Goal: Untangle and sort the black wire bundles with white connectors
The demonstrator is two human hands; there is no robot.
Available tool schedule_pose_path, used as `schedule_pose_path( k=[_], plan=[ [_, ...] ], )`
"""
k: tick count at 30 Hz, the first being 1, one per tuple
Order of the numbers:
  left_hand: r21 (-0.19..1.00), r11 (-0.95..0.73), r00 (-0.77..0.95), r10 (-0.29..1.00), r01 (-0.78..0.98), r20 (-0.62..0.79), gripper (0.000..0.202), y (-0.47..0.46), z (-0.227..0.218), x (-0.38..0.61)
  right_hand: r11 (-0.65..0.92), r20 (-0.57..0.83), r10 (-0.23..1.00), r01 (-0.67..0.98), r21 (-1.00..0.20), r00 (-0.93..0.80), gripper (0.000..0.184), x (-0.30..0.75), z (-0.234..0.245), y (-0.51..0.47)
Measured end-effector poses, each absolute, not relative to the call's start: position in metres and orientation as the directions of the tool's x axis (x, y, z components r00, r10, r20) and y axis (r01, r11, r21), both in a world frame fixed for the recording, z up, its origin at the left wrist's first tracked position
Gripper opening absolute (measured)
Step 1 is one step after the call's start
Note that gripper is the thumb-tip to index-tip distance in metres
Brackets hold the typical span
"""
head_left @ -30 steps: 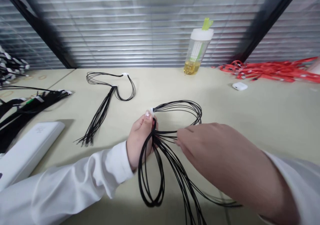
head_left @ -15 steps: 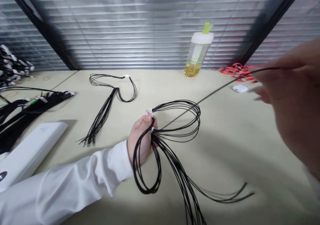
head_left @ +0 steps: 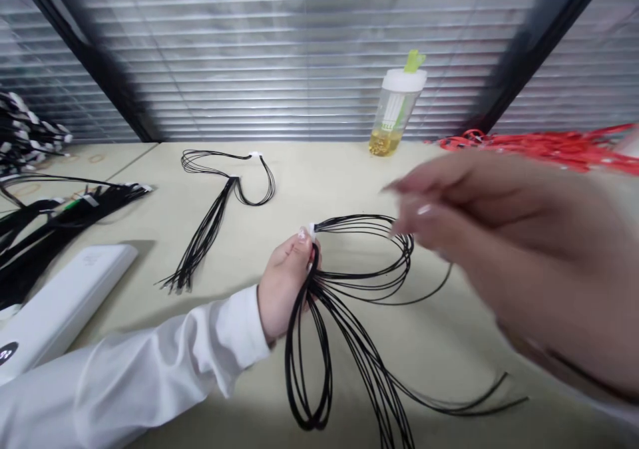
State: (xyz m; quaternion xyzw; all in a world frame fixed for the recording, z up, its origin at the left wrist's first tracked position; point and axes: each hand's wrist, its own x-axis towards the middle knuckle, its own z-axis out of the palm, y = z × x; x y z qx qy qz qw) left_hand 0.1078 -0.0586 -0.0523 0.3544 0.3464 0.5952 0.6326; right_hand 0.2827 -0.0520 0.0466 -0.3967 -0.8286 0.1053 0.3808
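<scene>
A looped bundle of thin black wires [head_left: 367,337] with a white connector [head_left: 312,231] is held by my left hand [head_left: 285,263]. The thumb presses just below the connector, and the fingers behind are mostly hidden. One loop of wires extends right, another hangs down, and loose ends spread toward the lower right. My right hand [head_left: 519,256], smeared by motion, hovers over the right side of the loop, thumb and index fingertips close together. A single wire [head_left: 433,293] runs out of the bundle and passes behind this hand. Whether its fingers grip the wire is not visible.
Another tied black wire bundle [head_left: 207,229] lies behind my left forearm. A white power bank [head_left: 74,302] and more black wires [head_left: 60,236] are at left. A clear bottle [head_left: 394,113] stands at the back, with red cables [head_left: 544,146] to its right.
My right hand has moved left and lower, toward the loop. The wire stretched taut to it earlier now curves slackly. My left hand and the bundle have shifted slightly right and down.
</scene>
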Motion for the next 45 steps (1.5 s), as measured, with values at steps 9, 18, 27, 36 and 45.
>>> schedule_pose_path(
  k=[9,18,27,36,45],
  plan=[
    [0.913,0.051,0.056,0.998,-0.406,-0.03,0.036,-0.061,-0.055,0.108,0.655,0.368,0.755,0.651,-0.383,-0.543,0.017,0.263,0.014,-0.034],
    [0.981,0.0,0.073,0.997,-0.195,0.014,0.036,-0.066,-0.055,0.106,0.634,0.334,0.773,0.653,-0.415,-0.539,0.022,0.26,0.013,-0.037],
    [0.987,-0.089,0.101,0.99,-0.132,0.103,0.038,-0.067,-0.053,0.106,0.638,0.327,0.77,0.661,-0.396,-0.548,0.024,0.258,0.008,-0.036],
    [0.987,-0.091,0.114,0.988,-0.133,0.106,0.036,-0.066,-0.054,0.106,0.64,0.343,0.768,0.635,-0.432,-0.54,0.024,0.258,0.006,-0.036],
    [0.988,-0.083,0.126,0.987,-0.131,0.099,0.039,-0.067,-0.051,0.107,0.695,0.408,0.718,0.612,-0.378,-0.563,0.018,0.26,0.006,-0.037]
  ],
)
